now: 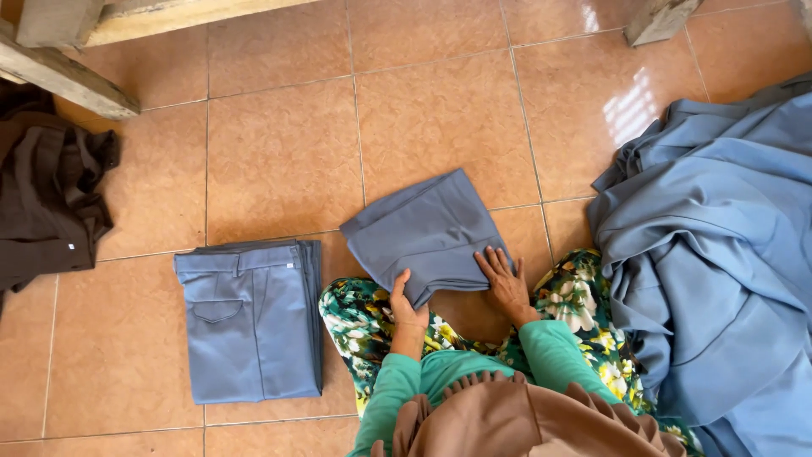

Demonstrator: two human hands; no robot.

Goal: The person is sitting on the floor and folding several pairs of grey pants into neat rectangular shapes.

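Two hands are down on one folded grey-blue garment (430,233), right in front of the seated person at the centre of the view. The left hand (407,303) pinches the garment's near corner at about 6 o'clock of the cloth, thumb on top and fingers tucked beneath, so it is grasping the fabric. The right hand (504,279) lies flat, fingers spread, pressing the near right edge at roughly 4 o'clock of the cloth; it grips nothing, just rests palm-down. Green sleeves (474,372) run back from both wrists, and a floral skirt (575,300) spreads under and around the arms, with the folded garment's near edge lying over it and the rest on the tiled floor (279,152). Off at 9 o'clock from the hands, just beside the skirt, sits a neat stack of folded grey-blue trousers (249,322), back pocket facing up. Over at 3 o'clock, a big loose heap of blue cloth (719,254) rises against the skirt. Further out at 10 o'clock lies a crumpled dark brown garment (46,195) by the left edge. Farthest away, at 11 o'clock, wooden beams (68,76) cross the top, and a wooden leg (655,19) stands at 1 o'clock.
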